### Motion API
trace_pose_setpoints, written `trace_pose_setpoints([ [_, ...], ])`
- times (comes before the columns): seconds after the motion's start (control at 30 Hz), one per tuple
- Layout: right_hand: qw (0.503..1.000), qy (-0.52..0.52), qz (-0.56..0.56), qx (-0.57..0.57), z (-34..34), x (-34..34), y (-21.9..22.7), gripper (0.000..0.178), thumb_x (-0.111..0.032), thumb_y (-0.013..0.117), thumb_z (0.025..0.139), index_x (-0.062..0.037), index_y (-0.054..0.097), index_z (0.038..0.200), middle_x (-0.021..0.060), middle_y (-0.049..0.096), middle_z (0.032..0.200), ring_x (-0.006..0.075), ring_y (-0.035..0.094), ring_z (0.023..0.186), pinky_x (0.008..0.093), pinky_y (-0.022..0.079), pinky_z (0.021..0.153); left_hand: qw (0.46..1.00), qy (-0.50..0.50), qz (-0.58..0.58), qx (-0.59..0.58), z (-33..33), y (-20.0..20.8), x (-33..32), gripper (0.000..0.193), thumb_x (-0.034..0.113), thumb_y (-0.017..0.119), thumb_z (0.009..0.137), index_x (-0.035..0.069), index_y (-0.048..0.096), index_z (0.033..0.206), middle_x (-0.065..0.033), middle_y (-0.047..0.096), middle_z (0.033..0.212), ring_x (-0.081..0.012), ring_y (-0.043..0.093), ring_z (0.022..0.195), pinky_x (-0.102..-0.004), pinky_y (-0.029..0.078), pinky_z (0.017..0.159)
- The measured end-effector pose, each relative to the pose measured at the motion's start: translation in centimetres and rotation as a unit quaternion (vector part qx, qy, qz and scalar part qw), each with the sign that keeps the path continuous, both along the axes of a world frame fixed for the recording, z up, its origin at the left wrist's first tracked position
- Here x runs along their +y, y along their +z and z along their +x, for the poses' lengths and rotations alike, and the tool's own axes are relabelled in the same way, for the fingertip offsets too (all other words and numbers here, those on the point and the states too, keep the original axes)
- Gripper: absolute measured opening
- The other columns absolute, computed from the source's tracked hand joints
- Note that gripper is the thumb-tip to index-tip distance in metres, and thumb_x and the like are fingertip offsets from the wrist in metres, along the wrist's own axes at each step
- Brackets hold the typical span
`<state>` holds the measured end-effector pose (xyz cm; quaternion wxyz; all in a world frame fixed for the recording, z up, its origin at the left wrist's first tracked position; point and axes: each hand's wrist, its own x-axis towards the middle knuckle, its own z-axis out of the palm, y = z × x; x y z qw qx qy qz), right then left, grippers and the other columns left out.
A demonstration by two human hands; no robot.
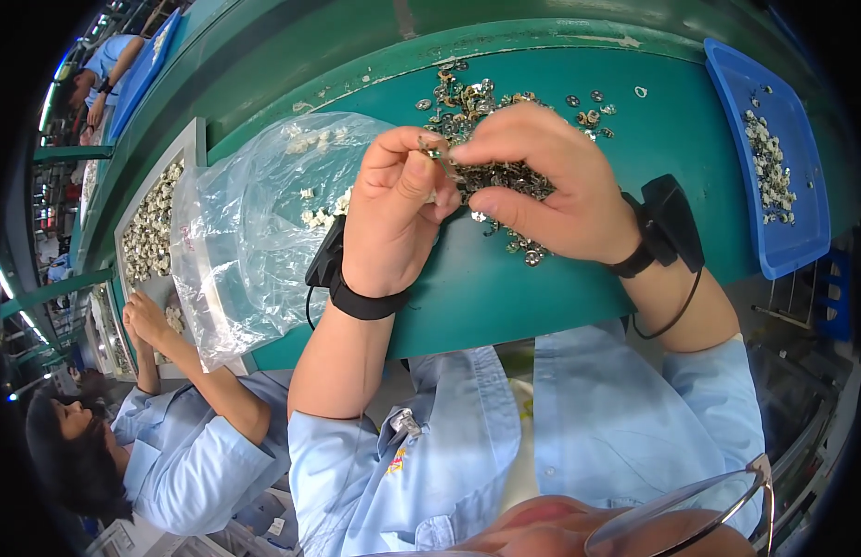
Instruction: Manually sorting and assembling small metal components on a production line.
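Observation:
My left hand (389, 215) is raised over the bench, thumb and forefinger pinching a small metal part (432, 148). Facing it, my right hand (562, 190) has its forefinger close to that part; its thumb is held apart, and a gap shows between them. Whether the right fingertip touches the part I cannot tell. Behind and below both hands lies a pile of small shiny metal pieces (504, 176), partly hidden by my fingers. Beside my left wrist a clear plastic bag (249, 232) spreads on the bench, with several small cream-coloured parts (321, 212) at it.
A blue tray (809, 243) with small cream parts stands at the right. On the left, a co-worker's hands (144, 320) are at a pale tray (133, 218) of similar parts. The green bench top (449, 316) has a raised far edge. Black wristbands with cables circle my wrists.

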<state>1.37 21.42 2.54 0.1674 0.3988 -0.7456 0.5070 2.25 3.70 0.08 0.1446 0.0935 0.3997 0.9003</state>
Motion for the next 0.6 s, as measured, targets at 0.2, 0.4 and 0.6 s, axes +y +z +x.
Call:
trace_pose_setpoints([
  [0.2,0.988,-0.088,0.102,0.076,0.8,-0.8,-0.3,0.026,-0.018,0.074,0.064,-0.0076,0.061,0.085,0.0047,0.052,0.076,0.0229,0.049,0.07,0.0328,0.04,0.063,0.997,-0.04,0.056,-0.029,0.0,-0.1,0.0,0.014,0.016,0.056,0.087,0.011,0.053,0.1,-0.0016,0.054,0.096,-0.0088,0.047,0.065,-0.0227,0.039,0.058],
  [0.4,0.988,-0.095,0.113,0.052,0.5,-1.2,-0.9,0.023,-0.019,0.076,0.062,-0.0077,0.061,0.075,0.0044,0.051,0.074,0.0234,0.049,0.069,0.0327,0.039,0.063,0.999,-0.032,0.036,-0.02,0.4,-0.6,0.5,0.013,0.013,0.057,0.086,0.011,0.054,0.098,-0.0016,0.055,0.097,-0.0095,0.049,0.071,-0.0239,0.042,0.064],
  [0.6,0.994,-0.072,0.075,0.046,0.4,-1.2,-0.8,0.02,-0.014,0.074,0.062,-0.0075,0.061,0.076,0.0047,0.051,0.073,0.0234,0.049,0.07,0.0319,0.039,0.062,1.0,-0.028,0.006,0.007,0.5,-0.5,0.6,0.015,0.014,0.058,0.086,0.008,0.055,0.1,-0.0017,0.056,0.101,-0.01,0.051,0.079,-0.0242,0.043,0.072],
])
